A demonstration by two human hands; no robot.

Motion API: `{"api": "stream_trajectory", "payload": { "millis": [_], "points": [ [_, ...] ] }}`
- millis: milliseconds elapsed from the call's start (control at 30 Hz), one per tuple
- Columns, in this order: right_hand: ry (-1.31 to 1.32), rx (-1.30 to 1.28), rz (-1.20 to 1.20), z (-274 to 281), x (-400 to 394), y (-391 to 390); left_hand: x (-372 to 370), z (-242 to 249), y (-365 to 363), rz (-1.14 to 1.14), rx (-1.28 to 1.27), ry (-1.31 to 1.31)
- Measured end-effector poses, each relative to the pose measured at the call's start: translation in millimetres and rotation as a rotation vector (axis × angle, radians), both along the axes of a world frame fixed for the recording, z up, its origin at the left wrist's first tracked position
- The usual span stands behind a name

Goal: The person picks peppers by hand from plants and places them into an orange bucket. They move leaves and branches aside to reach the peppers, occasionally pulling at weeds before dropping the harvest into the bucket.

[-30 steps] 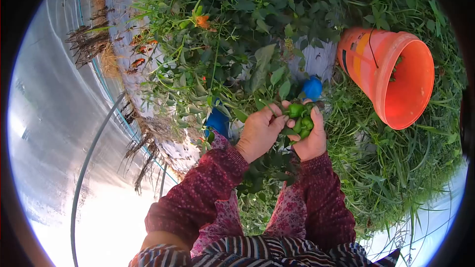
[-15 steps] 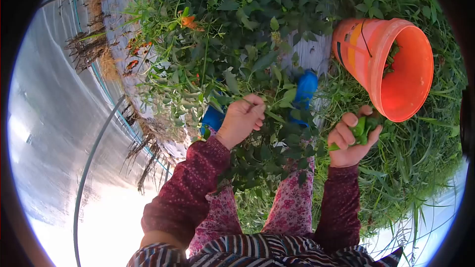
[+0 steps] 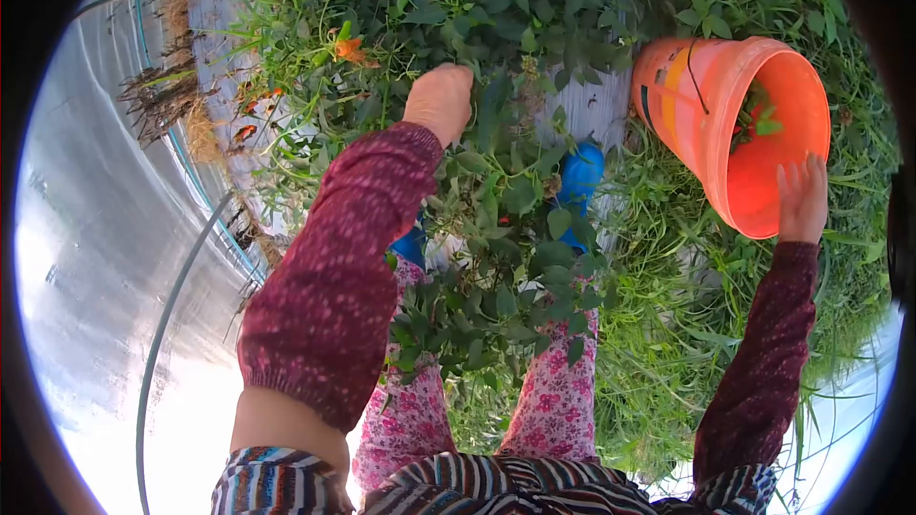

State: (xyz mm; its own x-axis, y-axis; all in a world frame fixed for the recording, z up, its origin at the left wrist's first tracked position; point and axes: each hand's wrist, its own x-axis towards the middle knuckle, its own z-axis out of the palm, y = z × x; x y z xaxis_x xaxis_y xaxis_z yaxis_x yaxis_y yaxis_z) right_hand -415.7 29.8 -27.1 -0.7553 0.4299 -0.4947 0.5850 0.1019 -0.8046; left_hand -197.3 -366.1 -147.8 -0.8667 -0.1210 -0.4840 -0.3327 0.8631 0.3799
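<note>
My left hand (image 3: 441,103) is in the leafy pepper plants (image 3: 506,191), back of the hand towards me. Its fingers curl down and in, and whatever they grip is hidden by the hand and leaves. My right hand (image 3: 804,198) is at the near rim of the orange bucket (image 3: 673,105), fingers stretched out over its mouth and holding nothing. Inside the bucket, bright green pieces (image 3: 766,122), apparently green peppers, show slightly blurred above darker green contents.
The bucket leans in tall grass (image 3: 668,324) on the right. Blue shoes (image 3: 580,186) stand among the plants on pale ground sheeting (image 3: 587,100). Clear plastic sheeting (image 3: 86,257) and a grey hoop (image 3: 176,296) rise on the left. An orange withered clump (image 3: 351,51) sits among the leaves.
My right hand has moved right to the bucket and let go of the green peppers it held. My left hand has reached farther forward into the plants.
</note>
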Motion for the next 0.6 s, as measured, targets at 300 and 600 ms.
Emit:
{"api": "stream_trajectory", "payload": {
  "millis": [300,600],
  "points": [
    [-0.267,-0.504,0.251,-12.1,161.3,-126.1,12.8,-60.4,7.7,-0.586,-0.307,-0.775],
    [-0.541,-0.670,0.433,11.8,236.0,-247.1,73.5,4.6,-16.6,-0.496,-0.248,-0.200]
  ]
}}
